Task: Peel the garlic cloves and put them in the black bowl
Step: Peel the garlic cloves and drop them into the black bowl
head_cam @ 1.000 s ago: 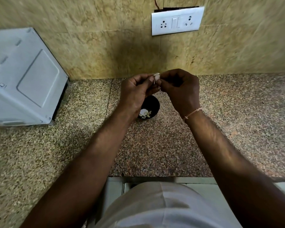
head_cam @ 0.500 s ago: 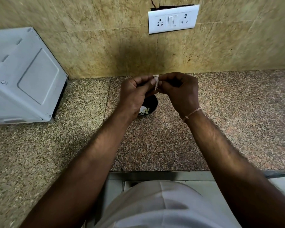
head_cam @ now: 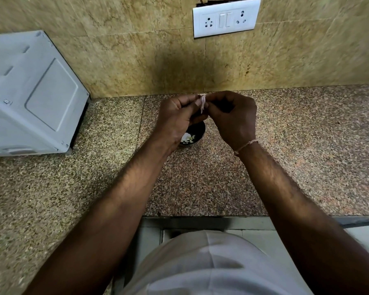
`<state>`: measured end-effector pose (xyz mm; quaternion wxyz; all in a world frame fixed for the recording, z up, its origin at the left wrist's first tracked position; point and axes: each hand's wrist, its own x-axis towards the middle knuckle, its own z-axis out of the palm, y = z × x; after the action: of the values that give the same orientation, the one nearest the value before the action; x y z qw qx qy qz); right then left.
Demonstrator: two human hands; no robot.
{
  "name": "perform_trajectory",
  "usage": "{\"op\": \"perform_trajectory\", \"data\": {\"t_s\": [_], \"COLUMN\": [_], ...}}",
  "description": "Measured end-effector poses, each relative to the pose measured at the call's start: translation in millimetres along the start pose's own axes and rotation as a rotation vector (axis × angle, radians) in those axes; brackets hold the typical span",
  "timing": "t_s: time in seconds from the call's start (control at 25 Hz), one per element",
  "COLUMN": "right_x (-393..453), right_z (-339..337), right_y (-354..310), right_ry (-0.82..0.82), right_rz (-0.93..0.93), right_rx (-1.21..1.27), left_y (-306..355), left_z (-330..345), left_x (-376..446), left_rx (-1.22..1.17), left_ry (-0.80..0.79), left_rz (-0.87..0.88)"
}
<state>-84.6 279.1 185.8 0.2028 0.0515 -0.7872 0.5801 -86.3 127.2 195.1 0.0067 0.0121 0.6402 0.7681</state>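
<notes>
At the far left a white appliance (head_cam: 33,96) was seen standing on the speckled granite counter (head_cam: 200,184), its back against the tiled wall (head_cam: 136,52). Further right, the left hand (head_cam: 175,120) was held above the counter with its fingers curled, and a garlic clove (head_cam: 202,102) with a strip of pale skin hanging from it was pinched between thumb and fingertips. Directly below and partly hidden by that hand, the black bowl (head_cam: 197,133) was set on the counter, with several pale peeled pieces (head_cam: 188,138) lying inside it. The clove was thus held in the air above the bowl, not yet in it. To the right, the right hand (head_cam: 234,118) was brought up against the left, its fingers curled and closed on the same clove from the other side. A thin thread band (head_cam: 245,144) was worn on the right wrist. Above, on the wall, a white switch plate (head_cam: 226,18) with two sockets was mounted. At the bottom, light-coloured clothing (head_cam: 211,265) was visible.
</notes>
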Motion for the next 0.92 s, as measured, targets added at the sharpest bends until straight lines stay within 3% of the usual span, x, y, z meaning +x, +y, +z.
{"op": "perform_trajectory", "data": {"t_s": [0.44,0.92], "right_x": [-3.5,-12.9], "right_z": [-0.1,4.4], "right_y": [-6.0,0.8], "right_ry": [0.069,0.075], "right_rz": [0.01,-0.096], "right_rx": [-0.063,-0.177], "left_y": [-2.4,-6.6], "left_z": [0.3,2.1], "left_x": [-3.6,-4.0], "left_rx": [0.039,0.048], "left_ry": [-0.025,0.029], "left_rz": [0.042,-0.046]}}
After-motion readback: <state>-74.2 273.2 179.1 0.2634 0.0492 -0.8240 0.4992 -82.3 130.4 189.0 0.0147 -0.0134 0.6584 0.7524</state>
